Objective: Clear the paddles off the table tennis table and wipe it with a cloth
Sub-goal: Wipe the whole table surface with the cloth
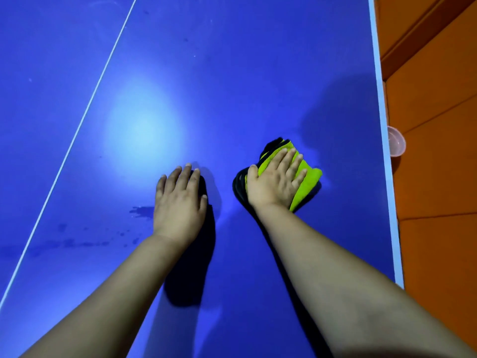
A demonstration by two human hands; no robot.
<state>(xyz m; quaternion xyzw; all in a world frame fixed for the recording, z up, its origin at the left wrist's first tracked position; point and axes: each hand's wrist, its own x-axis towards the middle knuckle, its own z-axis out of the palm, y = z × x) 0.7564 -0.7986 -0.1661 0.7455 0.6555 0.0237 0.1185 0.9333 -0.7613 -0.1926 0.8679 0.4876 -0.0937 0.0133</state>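
A blue table tennis table (232, 73) fills the view, with a white centre line (85, 115) running up its left part. A folded yellow-green cloth with black edging (307, 179) lies on the table right of centre. My right hand (275, 180) presses flat on the cloth, fingers straight. My left hand (179, 197) rests flat on the bare table just left of it, fingers spread. No paddle is in view.
Dark wet smears (140, 211) mark the surface left of my left hand. The table's white right edge (383, 125) borders an orange floor (438, 177). A clear round plastic cup (397, 145) sits on the floor by that edge.
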